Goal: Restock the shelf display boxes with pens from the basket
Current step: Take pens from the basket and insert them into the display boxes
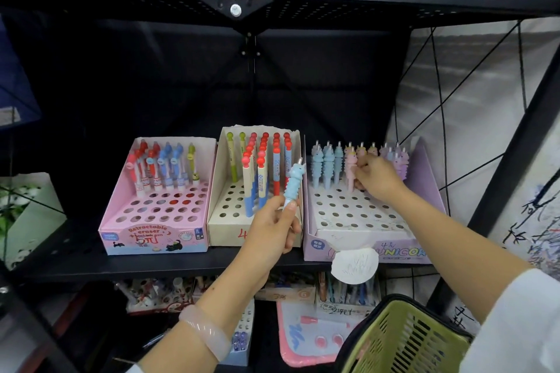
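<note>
Restocking the unicorn box [369,247]: your right hand [375,175] pinches a pink unicorn pen [351,171] into its hole. Your left hand [272,228] grips a blue unicorn pen [293,183]; seat it beside the blue row next.

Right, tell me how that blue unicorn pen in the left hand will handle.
The blue unicorn pen looks light: the left hand holds it upright by its lower end alone. Its ribbed, rubbery-looking body probably grips well and may flex a little. The bulky head likely makes it top-heavy, so it could lean in a hole.
</note>
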{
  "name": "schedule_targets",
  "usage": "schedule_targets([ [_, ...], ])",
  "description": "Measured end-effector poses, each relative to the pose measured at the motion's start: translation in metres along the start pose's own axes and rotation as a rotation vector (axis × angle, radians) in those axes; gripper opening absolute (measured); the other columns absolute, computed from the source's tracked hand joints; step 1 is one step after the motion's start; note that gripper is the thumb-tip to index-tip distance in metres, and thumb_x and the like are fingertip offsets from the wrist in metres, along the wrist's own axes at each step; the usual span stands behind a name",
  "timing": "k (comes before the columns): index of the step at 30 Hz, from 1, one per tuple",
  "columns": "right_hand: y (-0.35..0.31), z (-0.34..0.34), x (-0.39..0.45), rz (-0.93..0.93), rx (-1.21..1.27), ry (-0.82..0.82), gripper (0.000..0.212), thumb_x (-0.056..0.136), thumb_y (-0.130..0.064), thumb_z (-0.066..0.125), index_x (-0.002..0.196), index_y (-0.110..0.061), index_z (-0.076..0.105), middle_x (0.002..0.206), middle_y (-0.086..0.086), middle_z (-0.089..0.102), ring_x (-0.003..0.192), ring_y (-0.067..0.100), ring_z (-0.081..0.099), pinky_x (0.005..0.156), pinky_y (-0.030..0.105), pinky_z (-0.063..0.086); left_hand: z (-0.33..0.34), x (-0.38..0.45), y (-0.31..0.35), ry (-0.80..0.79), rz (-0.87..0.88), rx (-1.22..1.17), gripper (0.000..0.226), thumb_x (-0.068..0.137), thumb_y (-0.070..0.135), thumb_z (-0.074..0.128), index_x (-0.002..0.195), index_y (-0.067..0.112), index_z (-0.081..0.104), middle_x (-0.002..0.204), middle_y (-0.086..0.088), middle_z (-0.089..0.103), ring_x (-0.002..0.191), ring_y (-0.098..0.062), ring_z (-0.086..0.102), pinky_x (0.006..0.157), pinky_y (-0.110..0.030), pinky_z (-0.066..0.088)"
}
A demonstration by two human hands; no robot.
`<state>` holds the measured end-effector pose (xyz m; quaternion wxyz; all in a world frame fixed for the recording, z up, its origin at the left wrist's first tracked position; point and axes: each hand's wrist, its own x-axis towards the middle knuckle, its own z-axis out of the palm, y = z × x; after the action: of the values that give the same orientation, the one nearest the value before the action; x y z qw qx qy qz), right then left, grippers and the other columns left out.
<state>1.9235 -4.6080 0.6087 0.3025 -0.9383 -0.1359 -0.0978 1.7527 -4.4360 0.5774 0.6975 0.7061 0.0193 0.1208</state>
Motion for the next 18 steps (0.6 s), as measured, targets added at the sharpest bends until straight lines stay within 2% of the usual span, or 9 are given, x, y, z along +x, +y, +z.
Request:
schedule_targets([
  [3,-0.007,-0.001,-0.011,0.002,-0.006,0.158,0.016,0.093,-0.016,0.053,0.095,-0.001,0.057,0.078,0.011,0.059,0.076,0.024,0.054,0.064,0.028,0.037,-0.001,0.001,0.003,-0.002,0.004,-0.017,0.018,0.099,0.023,0.040,0.098,0.017,0.057,0.052,0.012,0.050,0.042,-0.003,0.037,0.041,-0.014,0.030],
  [5,-0.025,-0.002,-0.029,-0.070,0.148,0.248,0.011,0.093,-0.022,0.054,0.095,-0.011,0.057,0.079,-0.001,0.059,0.074,0.013,0.055,0.063,0.022,0.039,0.000,0.002,0.004,-0.007,0.030,0.002,0.019,0.099,0.024,0.040,0.094,0.020,0.058,0.051,0.014,0.051,0.042,-0.003,0.037,0.041,-0.014,0.031],
  [7,-0.047,0.000,-0.053,-0.157,0.360,0.124,0.014,0.094,-0.032,0.051,0.091,-0.022,0.059,0.080,-0.012,0.060,0.072,0.000,0.057,0.061,0.011,0.040,0.001,0.003,0.005,-0.016,0.050,0.026,0.019,0.099,0.025,0.040,0.093,0.021,0.058,0.052,0.014,0.052,0.042,-0.002,0.038,0.042,-0.013,0.032],
  [9,-0.066,0.004,-0.074,-0.204,0.566,-0.072,0.015,0.094,-0.036,0.049,0.086,-0.029,0.061,0.081,-0.013,0.065,0.071,-0.005,0.061,0.058,0.011,0.047,0.004,0.003,0.005,-0.026,0.055,0.027,0.020,0.099,0.025,0.040,0.094,0.018,0.058,0.053,0.013,0.054,0.042,-0.002,0.039,0.041,-0.013,0.033],
  [12,-0.077,0.004,-0.085,-0.226,0.665,-0.159,0.014,0.092,-0.030,0.055,0.084,-0.025,0.065,0.074,-0.010,0.067,0.066,-0.005,0.061,0.060,0.010,0.049,0.008,0.003,0.007,-0.023,0.058,0.045,0.019,0.099,0.024,0.041,0.093,0.016,0.057,0.059,0.010,0.058,0.046,-0.003,0.046,0.044,-0.014,0.039],
  [13,-0.078,0.002,-0.083,-0.220,0.670,-0.145,0.014,0.092,-0.028,0.055,0.084,-0.022,0.066,0.073,-0.009,0.067,0.065,-0.003,0.061,0.061,0.012,0.050,0.008,0.003,0.008,-0.019,0.076,0.058,0.017,0.098,0.023,0.042,0.092,0.022,0.058,0.065,0.011,0.062,0.053,-0.003,0.052,0.050,-0.014,0.044],
  [15,-0.078,-0.006,-0.074,-0.184,0.702,-0.057,0.015,0.094,-0.026,0.053,0.088,-0.018,0.064,0.074,-0.007,0.066,0.063,-0.002,0.060,0.062,0.014,0.051,0.005,0.004,0.010,-0.029,0.122,0.111,0.016,0.096,0.024,0.047,0.096,0.036,0.057,0.087,0.016,0.065,0.080,0.002,0.059,0.075,-0.014,0.048],
  [16,-0.076,-0.012,-0.068,-0.161,0.720,0.019,0.015,0.095,-0.024,0.051,0.088,-0.016,0.063,0.074,-0.006,0.065,0.060,-0.003,0.060,0.061,0.014,0.051,0.002,0.004,0.011,-0.040,0.141,0.161,0.018,0.095,0.024,0.049,0.099,0.041,0.055,0.099,0.020,0.062,0.095,0.005,0.056,0.086,-0.016,0.045],
  [18,-0.067,-0.026,-0.053,-0.134,0.679,0.194,0.013,0.095,-0.022,0.052,0.090,-0.013,0.059,0.071,-0.005,0.064,0.058,-0.003,0.059,0.058,0.011,0.049,-0.006,0.005,0.011,-0.056,0.177,0.285,0.024,0.094,0.025,0.052,0.111,0.042,0.052,0.117,0.021,0.056,0.112,0.004,0.048,0.098,-0.021,0.038],
])
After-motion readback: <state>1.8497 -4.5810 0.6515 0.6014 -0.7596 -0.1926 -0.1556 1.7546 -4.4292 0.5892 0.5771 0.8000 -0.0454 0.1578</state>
